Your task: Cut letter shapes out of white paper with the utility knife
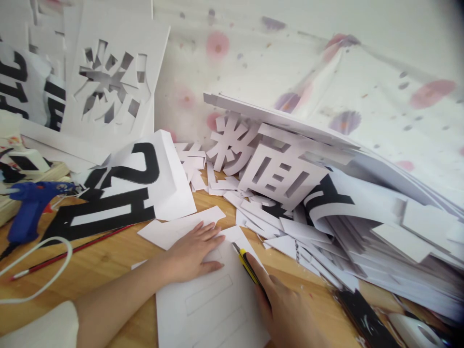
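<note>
My left hand (194,253) lies flat with its fingers spread on a white board (203,319) that carries thin pencil outlines of rectangles. In my right hand (284,302) is a yellow and black utility knife (250,270), its blade tip touching or just over the board near its upper right edge. The fingers of my right hand are wrapped round the knife's handle. Beyond my left fingertips, another white piece (181,227) lies on the wooden table (134,246).
Cut-out white characters (282,169) lean at the back centre, above many scraps (268,217). Stacked sheets (380,241) fill the right. A blue glue gun (29,208), a white cable (68,256) and a red pencil (72,251) lie left, below black printed characters (141,164).
</note>
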Action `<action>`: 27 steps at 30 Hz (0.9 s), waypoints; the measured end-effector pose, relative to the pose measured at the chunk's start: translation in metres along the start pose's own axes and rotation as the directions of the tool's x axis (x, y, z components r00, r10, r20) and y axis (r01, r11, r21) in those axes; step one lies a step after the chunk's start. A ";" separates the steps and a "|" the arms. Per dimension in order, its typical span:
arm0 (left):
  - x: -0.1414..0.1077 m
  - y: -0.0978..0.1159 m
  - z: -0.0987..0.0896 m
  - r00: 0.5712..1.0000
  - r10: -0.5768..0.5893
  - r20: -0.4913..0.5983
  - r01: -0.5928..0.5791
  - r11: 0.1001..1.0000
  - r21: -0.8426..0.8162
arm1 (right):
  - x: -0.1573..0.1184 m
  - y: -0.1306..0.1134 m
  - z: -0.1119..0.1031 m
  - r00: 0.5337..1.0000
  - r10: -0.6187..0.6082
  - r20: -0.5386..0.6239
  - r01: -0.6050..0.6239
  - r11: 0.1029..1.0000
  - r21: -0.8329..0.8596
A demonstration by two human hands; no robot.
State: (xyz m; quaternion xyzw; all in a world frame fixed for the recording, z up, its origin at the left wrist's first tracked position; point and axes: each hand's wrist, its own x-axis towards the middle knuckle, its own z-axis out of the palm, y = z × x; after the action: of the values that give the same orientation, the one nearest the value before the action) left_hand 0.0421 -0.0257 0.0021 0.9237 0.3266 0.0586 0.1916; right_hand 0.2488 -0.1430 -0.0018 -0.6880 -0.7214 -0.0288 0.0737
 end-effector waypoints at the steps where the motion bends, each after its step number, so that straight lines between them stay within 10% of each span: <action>1: 0.000 0.000 0.000 1.000 0.000 -0.004 0.000 1.000 -0.005 | 0.000 0.000 0.000 1.000 -0.001 -0.006 0.001 1.000 -0.003; 20: 0.000 -0.002 0.003 0.999 0.015 -0.033 -0.014 0.999 0.032 | 0.002 0.000 0.005 1.000 -0.023 0.000 0.023 0.992 -0.126; 27: -0.001 0.000 0.000 1.000 0.012 -0.010 -0.012 1.000 -0.015 | 0.014 -0.002 -0.024 0.994 -0.096 0.048 0.105 0.962 -0.254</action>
State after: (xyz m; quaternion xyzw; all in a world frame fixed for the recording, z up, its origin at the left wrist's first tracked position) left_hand 0.0414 -0.0260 0.0021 0.9239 0.3214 0.0668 0.1964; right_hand 0.2479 -0.1325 0.0238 -0.6547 -0.7467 -0.1132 -0.0299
